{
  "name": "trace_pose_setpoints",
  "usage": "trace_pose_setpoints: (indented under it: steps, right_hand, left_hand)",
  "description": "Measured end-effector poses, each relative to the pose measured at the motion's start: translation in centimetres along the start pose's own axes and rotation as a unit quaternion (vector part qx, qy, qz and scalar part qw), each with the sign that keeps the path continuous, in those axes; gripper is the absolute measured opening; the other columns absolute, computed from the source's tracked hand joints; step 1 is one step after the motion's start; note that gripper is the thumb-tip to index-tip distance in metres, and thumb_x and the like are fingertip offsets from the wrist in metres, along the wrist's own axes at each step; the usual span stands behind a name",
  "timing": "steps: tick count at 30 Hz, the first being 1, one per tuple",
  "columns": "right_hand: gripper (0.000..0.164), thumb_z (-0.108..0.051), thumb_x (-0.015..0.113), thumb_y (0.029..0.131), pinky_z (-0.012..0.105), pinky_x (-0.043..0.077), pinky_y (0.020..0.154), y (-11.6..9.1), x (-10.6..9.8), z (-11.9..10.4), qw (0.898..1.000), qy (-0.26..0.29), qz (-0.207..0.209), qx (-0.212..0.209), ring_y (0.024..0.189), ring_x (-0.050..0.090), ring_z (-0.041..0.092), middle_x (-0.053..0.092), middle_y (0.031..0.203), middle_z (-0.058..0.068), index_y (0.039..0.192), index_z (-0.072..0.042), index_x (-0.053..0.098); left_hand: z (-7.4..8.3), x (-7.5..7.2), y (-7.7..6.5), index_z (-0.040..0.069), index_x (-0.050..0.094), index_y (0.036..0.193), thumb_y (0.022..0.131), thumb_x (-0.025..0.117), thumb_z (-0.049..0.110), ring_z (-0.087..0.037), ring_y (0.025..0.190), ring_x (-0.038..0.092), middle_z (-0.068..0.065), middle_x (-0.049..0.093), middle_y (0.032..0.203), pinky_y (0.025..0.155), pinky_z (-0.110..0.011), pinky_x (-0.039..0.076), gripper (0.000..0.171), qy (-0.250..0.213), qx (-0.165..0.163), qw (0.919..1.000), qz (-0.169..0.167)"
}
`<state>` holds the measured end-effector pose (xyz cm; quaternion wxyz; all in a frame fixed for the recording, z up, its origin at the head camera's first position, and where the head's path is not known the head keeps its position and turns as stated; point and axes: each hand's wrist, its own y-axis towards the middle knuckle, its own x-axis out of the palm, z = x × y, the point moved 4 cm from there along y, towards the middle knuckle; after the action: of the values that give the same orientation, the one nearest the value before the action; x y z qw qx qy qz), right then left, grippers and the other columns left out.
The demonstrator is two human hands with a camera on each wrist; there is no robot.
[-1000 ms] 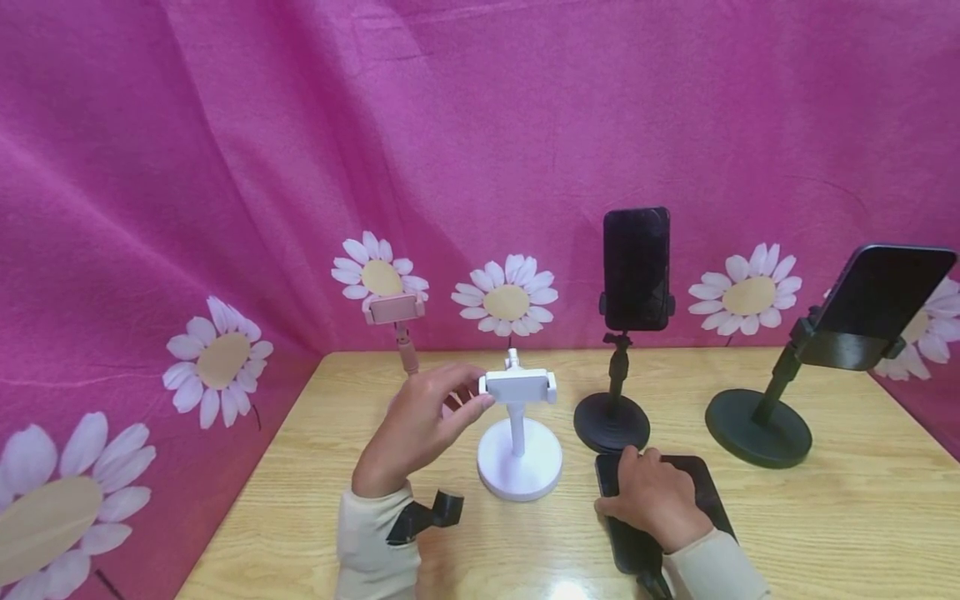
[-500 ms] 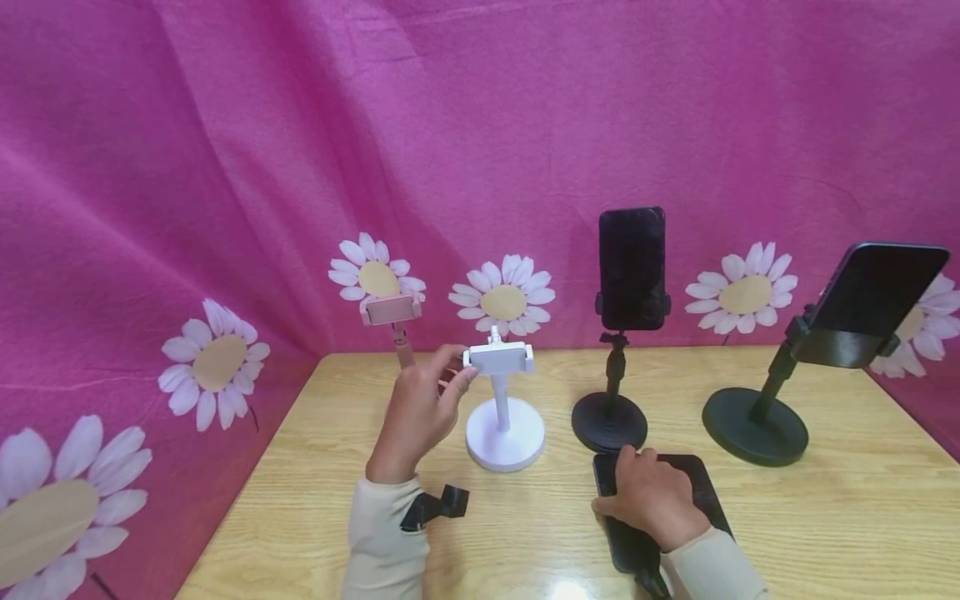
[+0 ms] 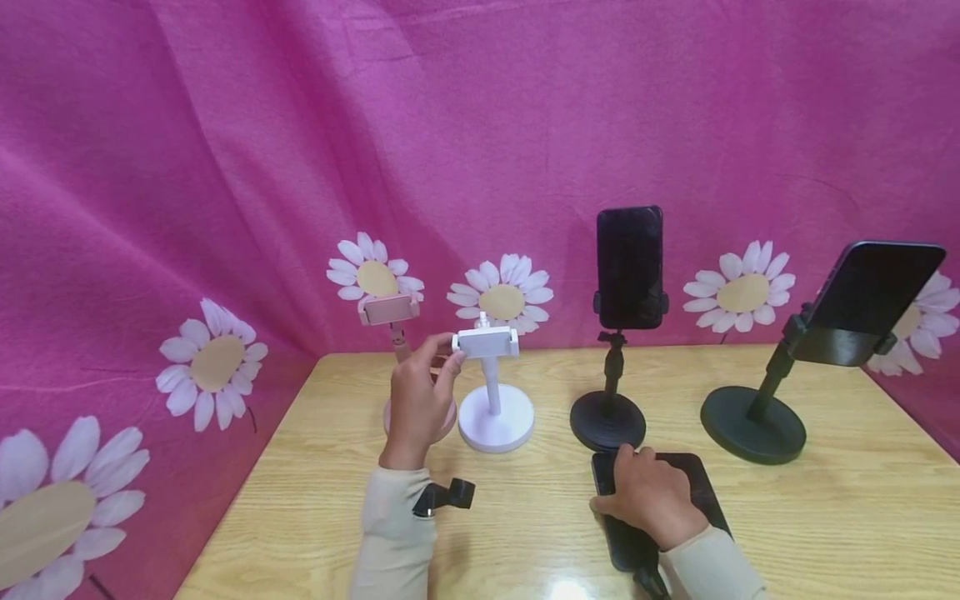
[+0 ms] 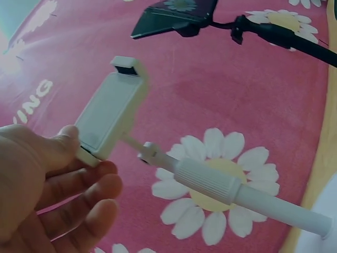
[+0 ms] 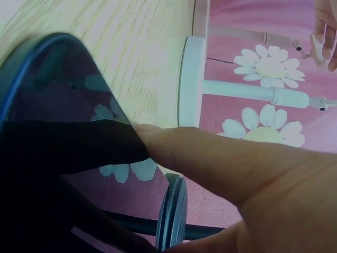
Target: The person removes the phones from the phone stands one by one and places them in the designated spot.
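Observation:
My left hand [image 3: 422, 392] pinches the left end of the clamp on a white phone stand [image 3: 496, 417], thumb in front and fingers behind. In the left wrist view, the thumb presses the lower end of the white clamp [image 4: 108, 108], which holds no phone. The stand is upright on its round base. My right hand [image 3: 657, 500] grips a black tablet [image 3: 705, 492] lying on the table, thumb at its left edge and fingertips over its far edge. In the right wrist view the thumb [image 5: 195, 153] meets the edge of the glossy screen.
Behind my left hand stands a pink phone stand [image 3: 388, 310], partly hidden. To the right are two black stands, one holding an upright black phone [image 3: 630, 267], the other a tilted one [image 3: 870, 304]. A pink daisy cloth [image 3: 480, 125] hangs behind the wooden table [image 3: 285, 500].
My left hand has moved the white stand away from me and to the left, next to the pink stand. My right hand has stayed on the tablet.

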<state>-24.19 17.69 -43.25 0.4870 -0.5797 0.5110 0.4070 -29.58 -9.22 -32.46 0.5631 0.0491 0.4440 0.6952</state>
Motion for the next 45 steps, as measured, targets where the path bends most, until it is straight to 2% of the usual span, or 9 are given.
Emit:
trace_pose_setpoints:
  steps: [6,15,25,30,33,36,40,42,45]
  right_hand:
    - [0.089,-0.053,0.079,0.068,0.05,0.049,0.06,0.1,0.0,0.3,1.0,0.001,-0.007,0.003,0.072,0.058,0.034,0.054,0.091,0.025,0.12,0.013,0.048]
    - [0.094,-0.056,0.079,0.068,0.052,0.05,0.063,0.2,0.4,0.0,1.0,0.006,-0.008,0.0,0.076,0.06,0.035,0.055,0.096,0.027,0.124,0.013,0.047]
    - [0.091,-0.055,0.08,0.066,0.05,0.05,0.06,0.3,0.3,0.1,1.0,0.01,0.005,0.0,0.073,0.059,0.034,0.055,0.092,0.025,0.121,0.011,0.049]
    - [0.09,-0.059,0.077,0.069,0.051,0.049,0.061,0.3,-0.6,0.9,0.999,0.032,0.011,0.003,0.073,0.06,0.032,0.057,0.09,0.022,0.119,0.011,0.05]
    - [0.086,-0.061,0.071,0.075,0.05,0.05,0.063,0.4,-2.3,1.6,0.996,0.075,0.048,0.002,0.075,0.059,0.03,0.059,0.092,0.021,0.121,0.009,0.051]
    - [0.076,-0.057,0.066,0.083,0.045,0.052,0.064,0.4,-5.0,2.3,0.981,0.155,0.12,-0.011,0.078,0.06,0.028,0.063,0.096,0.02,0.124,0.005,0.052]
    - [0.067,-0.052,0.06,0.091,0.048,0.054,0.072,0.4,-8.6,3.2,0.937,0.268,0.221,-0.036,0.094,0.061,0.035,0.063,0.107,0.021,0.133,-0.001,0.048]
    - [0.067,-0.051,0.057,0.093,0.054,0.052,0.079,0.7,-10.1,3.6,0.915,0.311,0.254,-0.045,0.104,0.058,0.039,0.06,0.114,0.022,0.139,-0.004,0.043]
    - [0.068,-0.049,0.055,0.094,0.058,0.049,0.086,1.6,-12.0,3.9,0.888,0.366,0.272,-0.064,0.114,0.053,0.042,0.055,0.126,0.023,0.147,-0.01,0.034]
  left_hand:
    - [-0.5,0.6,0.4,0.002,0.063,0.115,0.092,0.065,0.013,-0.021,0.084,0.067,-0.01,0.071,0.097,0.064,-0.033,0.056,0.025,-0.007,0.009,0.9997,0.021]
    - [-1.3,1.0,0.8,0.007,0.061,0.12,0.093,0.063,0.016,-0.019,0.09,0.065,-0.007,0.07,0.105,0.073,-0.034,0.055,0.028,-0.017,-0.024,0.9994,0.017]
    - [-1.9,1.4,2.2,0.005,0.062,0.122,0.093,0.062,0.016,-0.021,0.091,0.066,-0.008,0.07,0.108,0.072,-0.034,0.056,0.03,-0.004,-0.021,0.9994,0.028]
    - [-1.7,1.6,2.2,0.005,0.061,0.124,0.094,0.063,0.016,-0.021,0.088,0.066,-0.009,0.07,0.106,0.072,-0.034,0.056,0.032,0.0,-0.016,0.9994,0.031]
    - [-1.3,1.3,1.8,0.007,0.06,0.126,0.094,0.063,0.015,-0.019,0.081,0.064,-0.008,0.069,0.102,0.07,-0.032,0.056,0.033,0.0,-0.006,0.9986,0.052]
    - [-0.1,0.7,1.4,0.007,0.06,0.124,0.095,0.061,0.013,-0.015,0.074,0.059,-0.007,0.067,0.097,0.065,-0.029,0.053,0.03,-0.002,0.021,0.9959,0.088]
    - [2.8,0.6,1.3,0.007,0.064,0.116,0.094,0.059,0.009,-0.011,0.064,0.053,-0.005,0.065,0.081,0.056,-0.024,0.048,0.023,-0.021,0.077,0.9889,0.125]
    - [4.4,1.4,1.4,0.006,0.065,0.113,0.093,0.059,0.008,-0.01,0.061,0.054,-0.004,0.063,0.074,0.054,-0.022,0.048,0.02,-0.048,0.104,0.9875,0.108]
    - [6.6,4.2,1.9,0.006,0.063,0.114,0.094,0.059,0.009,-0.008,0.059,0.058,-0.003,0.063,0.072,0.053,-0.019,0.05,0.021,-0.106,0.118,0.9869,0.028]
